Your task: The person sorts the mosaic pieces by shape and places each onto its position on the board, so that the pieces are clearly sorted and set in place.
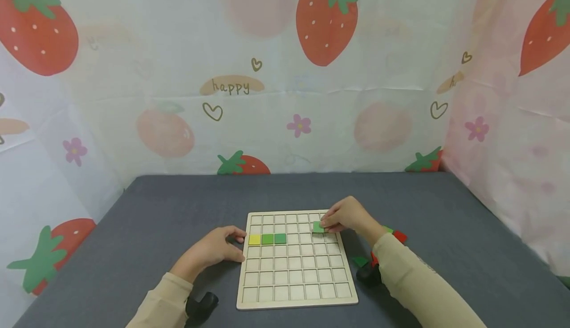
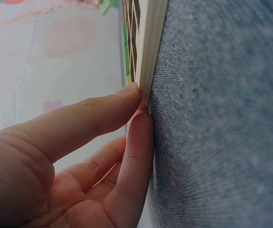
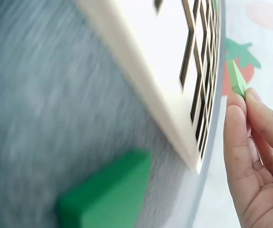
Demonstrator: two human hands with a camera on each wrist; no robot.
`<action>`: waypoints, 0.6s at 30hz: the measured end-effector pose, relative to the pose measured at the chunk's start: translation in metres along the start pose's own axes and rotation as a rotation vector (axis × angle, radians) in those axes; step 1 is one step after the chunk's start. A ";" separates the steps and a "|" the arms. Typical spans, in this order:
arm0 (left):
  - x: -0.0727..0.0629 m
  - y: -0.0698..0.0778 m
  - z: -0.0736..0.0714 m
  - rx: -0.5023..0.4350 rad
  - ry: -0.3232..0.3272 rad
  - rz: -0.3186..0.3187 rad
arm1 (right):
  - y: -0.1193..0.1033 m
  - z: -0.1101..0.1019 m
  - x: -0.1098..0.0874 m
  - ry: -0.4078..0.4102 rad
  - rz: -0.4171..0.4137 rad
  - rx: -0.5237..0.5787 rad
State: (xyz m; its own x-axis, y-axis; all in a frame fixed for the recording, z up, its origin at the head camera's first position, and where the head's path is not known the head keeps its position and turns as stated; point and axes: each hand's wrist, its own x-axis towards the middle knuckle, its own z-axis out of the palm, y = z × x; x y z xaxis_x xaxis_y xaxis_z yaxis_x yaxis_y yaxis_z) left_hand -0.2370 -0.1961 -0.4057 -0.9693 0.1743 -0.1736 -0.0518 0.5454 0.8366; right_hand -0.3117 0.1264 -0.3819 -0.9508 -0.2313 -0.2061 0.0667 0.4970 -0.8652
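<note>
A pale wooden grid board (image 1: 294,307) lies on the dark table cover. My left hand (image 1: 215,246) rests against its left edge, thumb and fingers touching the rim at separate spots; the left wrist view shows fingertips (image 2: 132,90) right at the wooden side. Between thumb and fingers, my right hand (image 1: 347,216) pinches a light green tile (image 1: 317,227) over the board's upper right squares. The right wrist view shows this tile (image 3: 237,80) tilted at the fingertips. Side by side in one row at the board's left sit a yellow tile (image 1: 254,239), a green tile (image 1: 267,239) and a darker green tile (image 1: 280,239).
Right of the board lie loose pieces, partly hidden by the right sleeve (image 1: 414,273): a dark green tile (image 1: 360,261), a red tile (image 1: 400,237) and others. Black wrist devices (image 1: 202,306) show beneath both forearms. A fruit-printed curtain (image 1: 276,120) hangs behind the table.
</note>
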 end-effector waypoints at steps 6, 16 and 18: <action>-0.001 0.001 -0.001 0.001 -0.011 0.020 | -0.007 0.014 0.001 -0.050 0.011 -0.007; 0.000 0.001 0.000 -0.013 -0.002 -0.008 | -0.017 0.032 0.003 -0.083 0.028 0.012; 0.000 0.001 0.000 -0.007 -0.002 -0.007 | -0.020 0.034 0.004 -0.093 0.014 0.014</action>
State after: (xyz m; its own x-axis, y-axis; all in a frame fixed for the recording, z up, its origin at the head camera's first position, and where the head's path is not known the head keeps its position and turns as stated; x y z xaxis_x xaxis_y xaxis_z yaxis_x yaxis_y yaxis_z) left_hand -0.2367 -0.1956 -0.4052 -0.9684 0.1726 -0.1802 -0.0598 0.5409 0.8389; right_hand -0.3060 0.0869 -0.3809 -0.9177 -0.3010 -0.2594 0.0850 0.4890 -0.8681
